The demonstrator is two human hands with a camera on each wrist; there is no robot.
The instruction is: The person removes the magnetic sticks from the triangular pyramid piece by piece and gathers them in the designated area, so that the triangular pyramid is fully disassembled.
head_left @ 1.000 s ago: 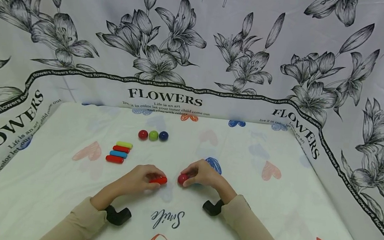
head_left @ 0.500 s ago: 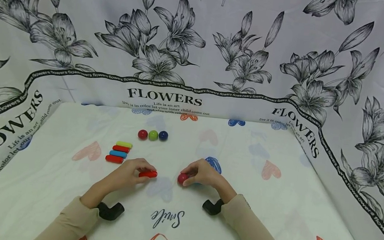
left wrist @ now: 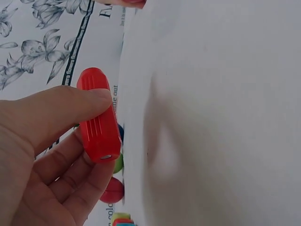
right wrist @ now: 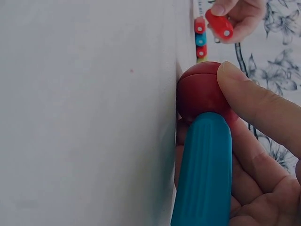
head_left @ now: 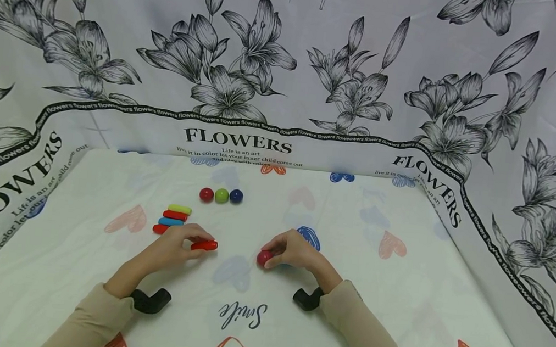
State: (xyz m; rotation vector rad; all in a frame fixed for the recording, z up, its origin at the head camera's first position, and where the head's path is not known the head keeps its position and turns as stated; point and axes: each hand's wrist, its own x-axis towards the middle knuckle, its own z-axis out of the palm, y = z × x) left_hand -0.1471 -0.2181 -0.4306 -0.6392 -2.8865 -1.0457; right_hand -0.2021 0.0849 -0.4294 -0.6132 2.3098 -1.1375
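My left hand pinches a red ridged magnetic rod between thumb and fingers. In the left wrist view the same red rod shows a small metal disc in its end. My right hand grips a red ball near the middle of the table. From the right wrist, a blue ridged rod is seen meeting the red ball, with the thumb on the ball. The head view hides this blue rod behind the hand. A gap separates the left hand's rod from the ball.
Several rods lie side by side left of centre, among them a yellow one and a blue one. Behind them sit a red, a green and a dark blue ball. Flowered cloth walls the table.
My left hand, still holding the red rod, has moved left and slightly away from me, widening the gap to the red ball. The right hand has stayed in place.
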